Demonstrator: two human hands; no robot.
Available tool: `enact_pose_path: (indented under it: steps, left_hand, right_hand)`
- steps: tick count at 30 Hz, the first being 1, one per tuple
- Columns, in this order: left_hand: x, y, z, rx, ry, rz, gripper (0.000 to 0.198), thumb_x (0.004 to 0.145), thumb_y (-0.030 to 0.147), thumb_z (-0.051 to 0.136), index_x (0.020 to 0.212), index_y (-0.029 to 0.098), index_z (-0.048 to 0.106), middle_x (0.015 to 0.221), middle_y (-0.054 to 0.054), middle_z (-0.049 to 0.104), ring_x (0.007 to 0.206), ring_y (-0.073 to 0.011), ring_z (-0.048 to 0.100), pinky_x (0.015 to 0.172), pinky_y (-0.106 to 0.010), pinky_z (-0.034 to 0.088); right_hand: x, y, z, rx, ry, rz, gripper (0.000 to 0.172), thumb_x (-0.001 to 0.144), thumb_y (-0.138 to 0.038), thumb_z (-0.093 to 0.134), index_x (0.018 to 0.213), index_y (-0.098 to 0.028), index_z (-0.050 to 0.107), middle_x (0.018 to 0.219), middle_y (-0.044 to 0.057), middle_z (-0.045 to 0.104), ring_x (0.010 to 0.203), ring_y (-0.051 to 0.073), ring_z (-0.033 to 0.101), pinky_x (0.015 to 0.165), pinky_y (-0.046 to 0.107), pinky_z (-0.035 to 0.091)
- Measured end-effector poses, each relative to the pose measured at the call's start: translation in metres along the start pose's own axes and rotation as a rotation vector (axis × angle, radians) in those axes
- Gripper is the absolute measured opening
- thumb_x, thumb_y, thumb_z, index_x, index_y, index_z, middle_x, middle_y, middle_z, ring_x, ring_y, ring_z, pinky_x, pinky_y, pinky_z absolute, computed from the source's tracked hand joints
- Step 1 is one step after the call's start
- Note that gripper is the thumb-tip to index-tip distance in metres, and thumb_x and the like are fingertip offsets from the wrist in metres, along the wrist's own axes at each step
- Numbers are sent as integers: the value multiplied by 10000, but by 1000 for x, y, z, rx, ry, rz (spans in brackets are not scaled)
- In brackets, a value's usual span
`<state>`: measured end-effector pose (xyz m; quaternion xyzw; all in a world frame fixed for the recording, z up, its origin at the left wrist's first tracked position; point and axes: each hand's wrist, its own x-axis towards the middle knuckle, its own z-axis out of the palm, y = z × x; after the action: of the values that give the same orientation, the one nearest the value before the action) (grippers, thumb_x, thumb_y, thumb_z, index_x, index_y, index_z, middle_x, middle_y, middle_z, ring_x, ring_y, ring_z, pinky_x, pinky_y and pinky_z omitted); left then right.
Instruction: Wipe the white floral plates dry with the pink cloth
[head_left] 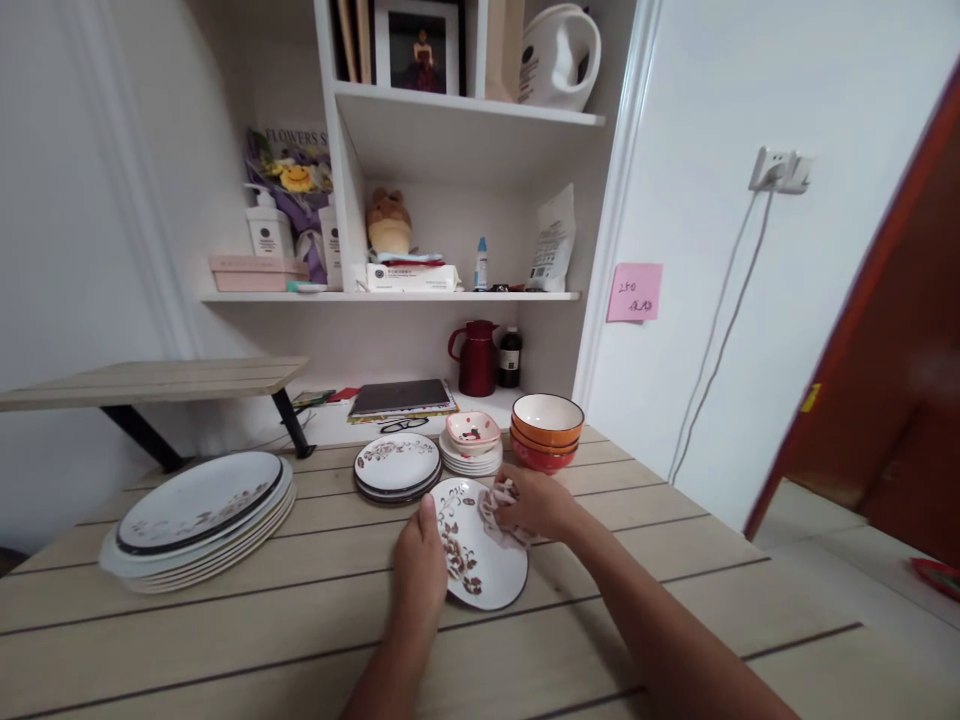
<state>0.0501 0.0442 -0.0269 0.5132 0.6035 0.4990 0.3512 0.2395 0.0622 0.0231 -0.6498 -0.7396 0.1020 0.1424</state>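
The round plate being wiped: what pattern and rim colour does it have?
Round white plate: brown floral print, dark rim; head view.
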Motion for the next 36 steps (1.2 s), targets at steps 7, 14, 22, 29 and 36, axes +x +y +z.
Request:
enact_pose_path:
  steps: [7,14,22,29,36]
  left_hand:
    - [-2,-2,5,2,30,19,697,845,657,274,996,126,700,995,-186,736,978,-315,671,825,-370,495]
    - [-8,4,5,30,-22,42,724,864,647,226,1011,124,705,1072,-198,714,1076,-329,627,904,-384,457]
    - [-9,5,3,121,-59,49,702,879,611,221,1016,124,708,1040,-206,719,1039,-339,634,860,-390,452]
    - [-8,3,4,43,54,12,540,836,559,388,964,140,703,924,-157,744,877,-289,668,778,-344,471]
    - [-8,4,2,69,128,-10,510,834,499,384,971,111,684,967,-194,724,929,-313,653,811,-377,463]
  right_hand:
    - [7,-22,23,-37,226,-1,258,826,-284,573,1079,-237,583,1155,56,577,940,194,589,677,256,352]
    - [3,-35,25,48,263,-224,345,787,-182,552,1117,-278,587,1187,18,559,999,183,571,750,248,404]
    - [-4,-47,20,94,190,-379,422,819,-247,552,1217,-383,585,1211,6,534,974,174,582,757,256,426]
    - [-1,-33,6,-139,197,-35,369,852,-269,533,1212,-327,589,1245,49,525,958,203,621,699,265,436]
    - [-20,-38,-12,-407,19,4,244,784,-159,587,1006,-144,688,1039,180,671,877,302,677,669,343,480]
